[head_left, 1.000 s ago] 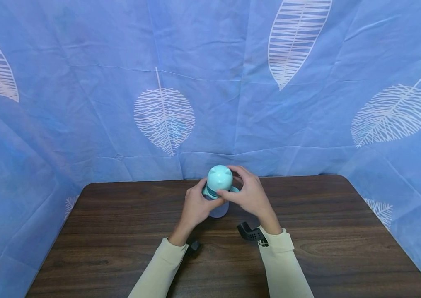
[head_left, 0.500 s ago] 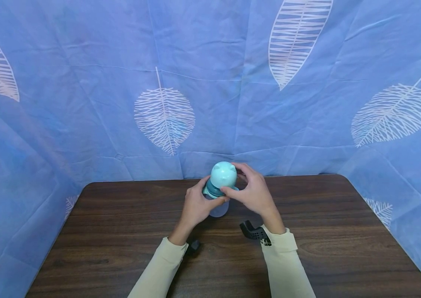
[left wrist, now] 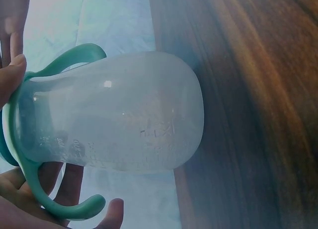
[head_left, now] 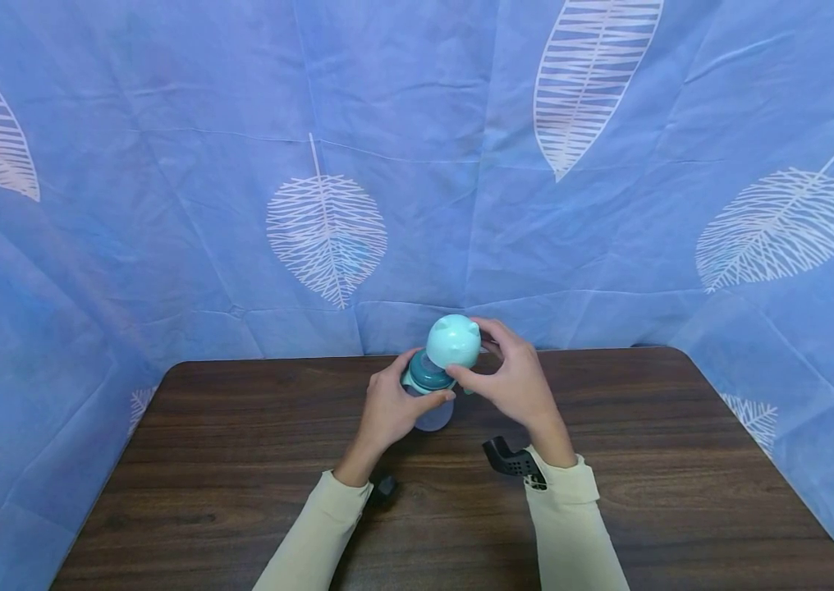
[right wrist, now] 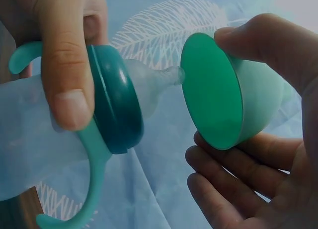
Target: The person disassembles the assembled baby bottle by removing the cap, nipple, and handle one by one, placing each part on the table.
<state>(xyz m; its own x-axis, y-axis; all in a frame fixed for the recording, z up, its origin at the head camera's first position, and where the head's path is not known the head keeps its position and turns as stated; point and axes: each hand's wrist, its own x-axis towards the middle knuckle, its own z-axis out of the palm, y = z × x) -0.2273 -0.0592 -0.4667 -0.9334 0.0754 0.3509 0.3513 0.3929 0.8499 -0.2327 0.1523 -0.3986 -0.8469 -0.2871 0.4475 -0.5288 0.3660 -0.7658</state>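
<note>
A baby bottle [left wrist: 119, 114] with a translucent body, mint side handles [right wrist: 94, 179] and a dark teal collar [right wrist: 117, 97] stands on the table. My left hand [head_left: 391, 406] grips it around the neck, thumb across the handle ring in the right wrist view. Off the bottle, my right hand [head_left: 513, 377] holds a rounded mint cap [head_left: 454, 341] with small ears, thumb on one side and fingers on the other. In the right wrist view the cap's hollow side faces the clear nipple [right wrist: 151, 85], whose tip is right at the cap's rim.
The dark wood table [head_left: 240, 460] reaches back to a blue curtain [head_left: 432, 205] printed with white leaves. Black straps with camera mounts [head_left: 509, 460] sit at the cuffs of both pale sleeves.
My right hand has lifted the cap off the bottle, up and to the right, uncovering the teal collar and nipple. The left hand and bottle have stayed in place.
</note>
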